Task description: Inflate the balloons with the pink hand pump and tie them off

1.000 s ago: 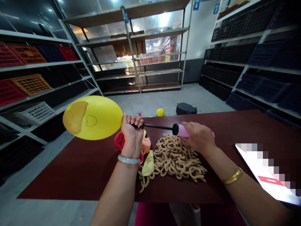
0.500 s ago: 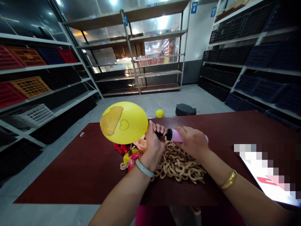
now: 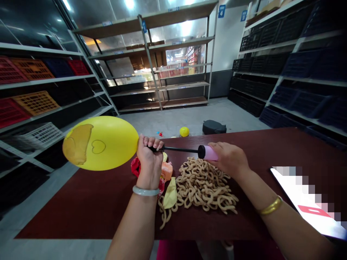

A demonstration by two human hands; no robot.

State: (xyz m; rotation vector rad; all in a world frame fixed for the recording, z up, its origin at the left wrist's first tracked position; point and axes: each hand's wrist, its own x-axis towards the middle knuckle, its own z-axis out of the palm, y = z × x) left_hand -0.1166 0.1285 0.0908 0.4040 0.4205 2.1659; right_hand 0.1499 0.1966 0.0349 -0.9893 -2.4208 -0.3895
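Note:
A yellow inflated balloon (image 3: 114,142) with a tan patch and a heart outline stretches out to the left of my left hand (image 3: 149,155). That hand is closed around the balloon's neck and the black end of a balloon pump (image 3: 210,153). A thin black rod runs rightward from it into the pump's pink barrel, around which my right hand (image 3: 230,160) is wrapped. Below the pump lies a heap of tan curled pieces (image 3: 203,184). Beside it are a limp pale yellow balloon (image 3: 170,193), an orange crumpled piece (image 3: 167,170) and a red one (image 3: 135,167).
The dark red table (image 3: 81,209) carries a bright screen (image 3: 306,202) at right. Beyond its far edge are a yellow ball-like object (image 3: 184,131) and a dark case (image 3: 214,126) on the floor. Shelves (image 3: 173,86) and crates (image 3: 35,101) stand around.
My left hand has moved left with the balloon, drawing the black rod out of the pink barrel. The balloon looks longer. My right hand has shifted slightly right.

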